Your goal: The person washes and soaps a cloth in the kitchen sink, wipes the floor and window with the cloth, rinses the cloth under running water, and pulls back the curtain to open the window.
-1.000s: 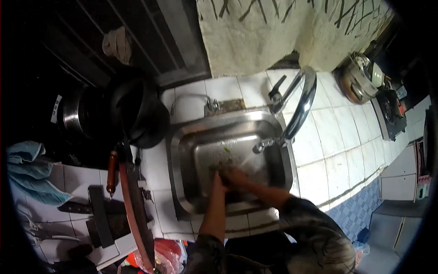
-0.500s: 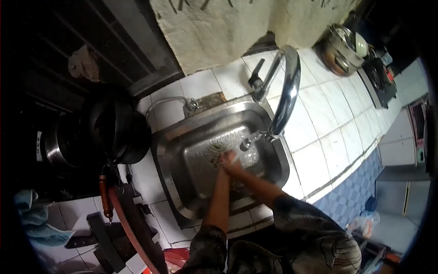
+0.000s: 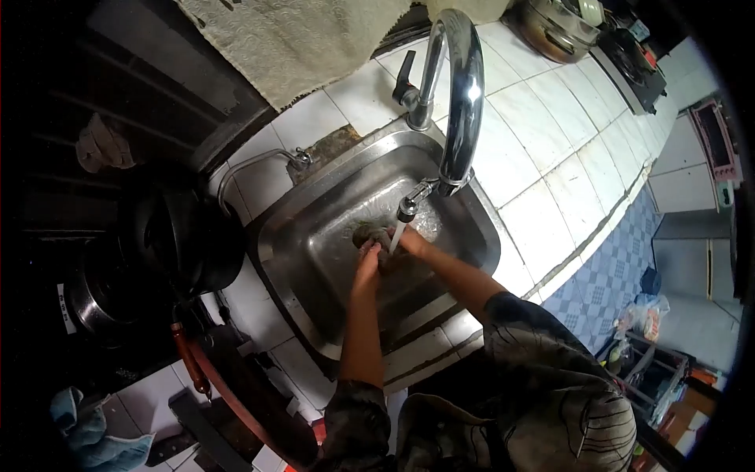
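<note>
Both my hands are inside the steel sink (image 3: 314, 271), under the running tap (image 3: 464, 102). A wet greenish-brown clump (image 3: 371, 234) lies between them; it looks soft, but its exact kind is unclear. My left hand (image 3: 368, 257) grips the near side of the clump with bent fingers. From the right, my right hand (image 3: 410, 241) closes on its other side, fingers partly hidden by the clump and the stream. Water from the swivel spout (image 3: 406, 209) falls right beside the fingers.
Left of the sink stand dark pans (image 3: 181, 228), with a wooden handle (image 3: 189, 358) below them. A curved pipe (image 3: 252, 164) runs along the sink's back left. At the far right of the white tiled counter (image 3: 535, 165) are a metal pot (image 3: 550, 31) and a stove (image 3: 629, 67).
My hands, pressed together before, are now apart with the clump lifted between them. Greenish bits lay on the sink floor earlier. The view has shifted, so the sink appears higher and further left.
</note>
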Action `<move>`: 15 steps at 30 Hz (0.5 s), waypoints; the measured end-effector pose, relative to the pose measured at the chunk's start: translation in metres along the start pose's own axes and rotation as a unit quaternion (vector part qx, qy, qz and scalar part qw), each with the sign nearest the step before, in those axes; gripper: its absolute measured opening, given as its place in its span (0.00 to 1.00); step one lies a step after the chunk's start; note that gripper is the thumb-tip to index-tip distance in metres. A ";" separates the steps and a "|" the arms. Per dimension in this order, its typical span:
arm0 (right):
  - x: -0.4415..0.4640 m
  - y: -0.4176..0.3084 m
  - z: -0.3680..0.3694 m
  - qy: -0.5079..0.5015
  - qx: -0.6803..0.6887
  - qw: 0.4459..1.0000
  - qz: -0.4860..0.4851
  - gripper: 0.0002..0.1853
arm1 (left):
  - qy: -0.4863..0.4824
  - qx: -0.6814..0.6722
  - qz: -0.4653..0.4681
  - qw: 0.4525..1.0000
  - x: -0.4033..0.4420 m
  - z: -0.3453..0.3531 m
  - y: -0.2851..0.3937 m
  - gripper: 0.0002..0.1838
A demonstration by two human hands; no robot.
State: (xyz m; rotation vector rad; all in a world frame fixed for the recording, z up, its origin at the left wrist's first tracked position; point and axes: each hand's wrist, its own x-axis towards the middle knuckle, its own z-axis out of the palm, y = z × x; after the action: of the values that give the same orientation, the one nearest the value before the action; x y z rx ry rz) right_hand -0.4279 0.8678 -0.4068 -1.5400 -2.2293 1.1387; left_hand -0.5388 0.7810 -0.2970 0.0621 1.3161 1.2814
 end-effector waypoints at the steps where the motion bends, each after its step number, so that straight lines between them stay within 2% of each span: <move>1: -0.011 -0.037 -0.029 -0.117 0.218 0.969 0.026 0.20 | 0.026 0.009 0.029 0.999 -0.004 0.004 0.003 0.13; 2: -0.024 -0.078 -0.068 -0.225 0.422 0.877 0.049 0.21 | 0.052 0.017 0.059 0.997 -0.005 0.007 0.005 0.14; 3: -0.040 -0.113 -0.107 -0.249 0.240 0.938 0.033 0.22 | 0.048 0.019 0.059 0.997 -0.005 0.005 0.003 0.14; 4: -0.044 -0.126 -0.117 -0.244 0.244 0.938 0.036 0.22 | 0.083 -0.046 0.038 0.995 -0.007 -0.002 0.000 0.17; 5: -0.046 -0.136 -0.121 -0.223 0.111 0.966 0.066 0.22 | 0.117 -0.111 0.016 0.987 -0.007 -0.009 -0.002 0.20; 6: -0.046 -0.142 -0.120 -0.200 -0.024 0.975 0.097 0.22 | 0.112 -0.105 0.014 0.988 -0.002 -0.016 -0.002 0.20; 7: -0.045 -0.126 -0.087 -0.113 -0.038 0.992 0.040 0.20 | 0.046 -0.164 -0.045 0.984 0.004 -0.026 -0.003 0.19; 8: -0.051 -0.119 -0.062 -0.109 -0.037 0.992 0.045 0.20 | -0.020 -0.223 -0.104 0.969 0.010 -0.034 -0.005 0.19; 9: -0.060 -0.116 -0.039 -0.028 -0.053 0.996 -0.063 0.19 | -0.085 -0.280 -0.163 0.942 0.016 -0.037 -0.009 0.19; 10: -0.070 -0.125 -0.036 0.053 -0.068 0.982 -0.170 0.19 | -0.091 -0.272 -0.168 0.943 0.018 -0.036 -0.013 0.19; 11: -0.081 -0.130 -0.035 0.057 -0.069 0.982 -0.167 0.19 | -0.094 -0.263 -0.171 0.945 0.021 -0.033 -0.017 0.19; 13: -0.104 -0.169 -0.071 -0.055 -0.039 0.978 -0.198 0.17 | -0.090 -0.240 -0.165 0.952 0.028 -0.020 -0.021 0.20; 15: -0.087 -0.156 -0.060 -0.016 -0.067 0.972 -0.225 0.16 | -0.087 -0.217 -0.156 0.960 0.032 -0.006 -0.024 0.20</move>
State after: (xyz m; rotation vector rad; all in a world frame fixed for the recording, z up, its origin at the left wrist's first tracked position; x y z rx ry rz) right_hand -0.4672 0.7963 -0.2366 -0.9774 -2.5406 0.8957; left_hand -0.5365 0.7910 -0.3361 -0.3226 0.8321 1.2333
